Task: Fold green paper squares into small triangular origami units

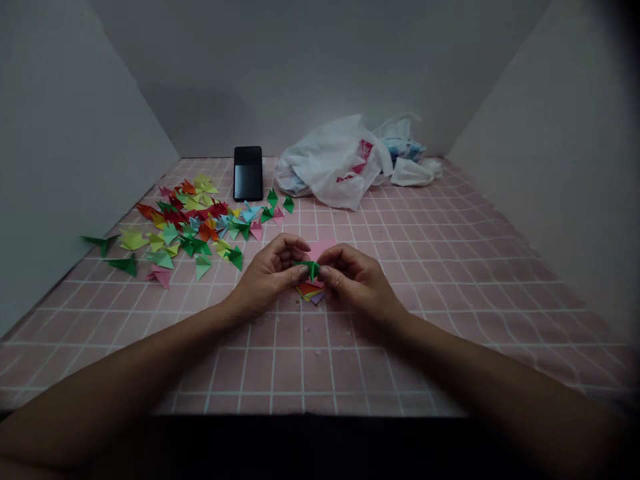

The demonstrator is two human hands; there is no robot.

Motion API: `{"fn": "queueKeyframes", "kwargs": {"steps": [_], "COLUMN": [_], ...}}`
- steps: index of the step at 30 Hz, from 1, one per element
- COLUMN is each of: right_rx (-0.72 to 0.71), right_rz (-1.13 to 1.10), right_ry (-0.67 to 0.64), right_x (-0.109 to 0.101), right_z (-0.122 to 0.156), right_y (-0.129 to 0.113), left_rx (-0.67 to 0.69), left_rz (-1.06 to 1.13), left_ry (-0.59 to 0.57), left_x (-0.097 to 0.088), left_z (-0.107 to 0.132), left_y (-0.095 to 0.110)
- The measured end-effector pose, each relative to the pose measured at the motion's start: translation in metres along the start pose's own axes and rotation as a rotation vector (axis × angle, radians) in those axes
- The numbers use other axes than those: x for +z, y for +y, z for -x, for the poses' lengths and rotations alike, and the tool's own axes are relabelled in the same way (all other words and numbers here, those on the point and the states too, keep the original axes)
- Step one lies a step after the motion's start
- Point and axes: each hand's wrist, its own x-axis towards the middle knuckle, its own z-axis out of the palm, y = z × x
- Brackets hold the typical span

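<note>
Between my two hands is a small green folded-paper piece [313, 269], held above the table. My left hand [273, 270] pinches its left side between thumb and fingers. On the other side my right hand [357, 273] pinches it the same way, fingers curled. Under and behind the hands lies a stack of coloured paper sheets [320, 249], pink on top, with orange, yellow and purple corners showing at the near side. The hands cover part of the stack. The exact shape of the green piece is too small to make out fully.
A spread of origami cranes [193, 223] in many colours covers the left part of the table. Behind them lies a black phone [248, 175]. White plastic bags [335, 160] sit at the back. The pink checked tablecloth [450, 287] is wrinkled at right; pale walls enclose three sides.
</note>
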Motion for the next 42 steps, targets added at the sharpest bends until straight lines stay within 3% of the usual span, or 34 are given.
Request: {"fn": "queueKeyframes", "kwargs": {"steps": [10, 13, 20, 25, 32, 37, 42], "right_rx": [0.113, 0.102, -0.002, 0.048, 0.081, 0.098, 0.163], "right_rz": [0.047, 0.092, 0.155, -0.011, -0.19, -0.202, -0.136], "right_ry": [-0.05, -0.077, 0.035, 0.058, 0.035, -0.06, -0.052], "right_x": [0.003, 0.003, 0.006, 0.008, 0.01, 0.002, -0.001], "right_z": [0.003, 0.004, 0.007, 0.006, 0.007, 0.002, 0.001], "right_y": [-0.002, -0.002, 0.001, 0.005, 0.009, 0.008, 0.008], "left_rx": [-0.066, -0.096, -0.256, -0.198, -0.239, -0.188, -0.074], "left_rz": [-0.002, -0.003, 0.141, 0.08, 0.102, 0.052, -0.075], "left_ry": [-0.001, -0.031, -0.018, -0.038, -0.072, -0.074, -0.096], "left_x": [0.003, 0.003, 0.009, 0.006, 0.006, 0.004, 0.004], "left_z": [0.001, 0.002, 0.009, 0.006, 0.006, 0.004, 0.001], "left_y": [0.001, 0.003, 0.0, 0.001, 0.003, 0.003, 0.004]}}
